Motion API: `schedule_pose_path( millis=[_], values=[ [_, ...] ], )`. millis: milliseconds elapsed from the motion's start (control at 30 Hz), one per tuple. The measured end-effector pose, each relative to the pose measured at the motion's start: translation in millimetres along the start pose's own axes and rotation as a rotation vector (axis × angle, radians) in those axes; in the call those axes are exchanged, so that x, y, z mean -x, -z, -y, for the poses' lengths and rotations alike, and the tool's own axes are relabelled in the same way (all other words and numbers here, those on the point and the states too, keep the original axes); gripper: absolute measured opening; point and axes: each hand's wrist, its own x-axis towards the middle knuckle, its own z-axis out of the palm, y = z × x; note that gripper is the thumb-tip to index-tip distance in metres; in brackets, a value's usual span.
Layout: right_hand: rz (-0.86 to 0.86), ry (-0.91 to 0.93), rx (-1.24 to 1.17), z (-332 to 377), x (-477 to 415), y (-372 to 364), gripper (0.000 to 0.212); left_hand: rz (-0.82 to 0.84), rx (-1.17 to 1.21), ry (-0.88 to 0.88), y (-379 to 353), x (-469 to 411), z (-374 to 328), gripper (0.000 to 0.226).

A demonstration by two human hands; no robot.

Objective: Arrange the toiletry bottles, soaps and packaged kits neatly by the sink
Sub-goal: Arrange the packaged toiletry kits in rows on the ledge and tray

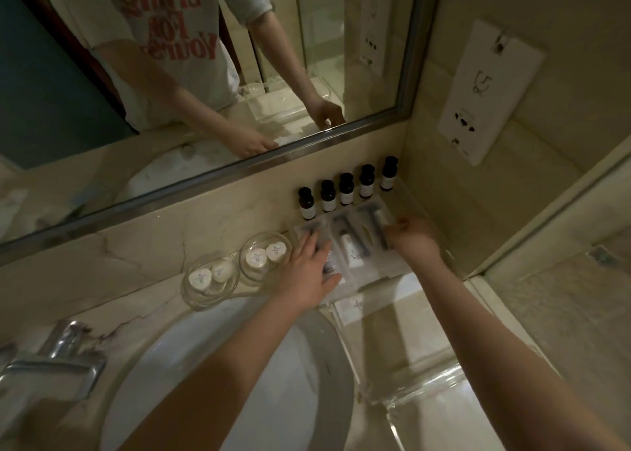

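Several small dark toiletry bottles (346,189) stand in a row against the wall under the mirror. In front of them lie clear packaged kits (351,245) side by side on the marble counter. My left hand (307,273) rests flat with straight fingers on the leftmost kit. My right hand (413,237) pinches the rightmost kit (375,216) at its right edge. Two glass dishes (235,269) left of the kits each hold two round white soaps (264,254).
A white sink basin (222,382) fills the lower middle, with a chrome tap (58,358) at its left. A clear acrylic tray (409,365) sits on the counter right of the basin. A wall socket plate (485,92) is on the right wall. The mirror (205,75) reflects a person.
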Motion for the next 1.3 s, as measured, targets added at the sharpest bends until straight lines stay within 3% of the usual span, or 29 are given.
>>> schedule_pose_path(
  millis=[100, 200, 400, 933, 1300],
  values=[
    [-0.130, 0.125, 0.174, -7.4, 1.7, -4.5, 0.040, 0.033, -0.050, 0.013, -1.8, 1.1, 0.5, 0.074],
    [-0.305, 0.409, 0.300, -21.6, 6.2, -6.5, 0.044, 0.026, -0.073, 0.015, -2.9, 3.2, -0.1, 0.077],
    [-0.246, 0.787, 0.486, -49.4, 20.9, -16.7, 0.042, 0.054, -0.066, -0.010, -6.9, 2.1, 0.0, 0.072],
    [-0.186, 0.692, 0.493, -38.7, 16.9, -22.8, 0.034, 0.038, -0.072, -0.013, -4.8, -0.6, 2.9, 0.070],
    [-0.230, 0.805, 0.456, -5.2, 69.0, -11.7, 0.046, -0.062, -0.036, 0.010, 28.5, 30.7, 5.7, 0.067]
  ],
)
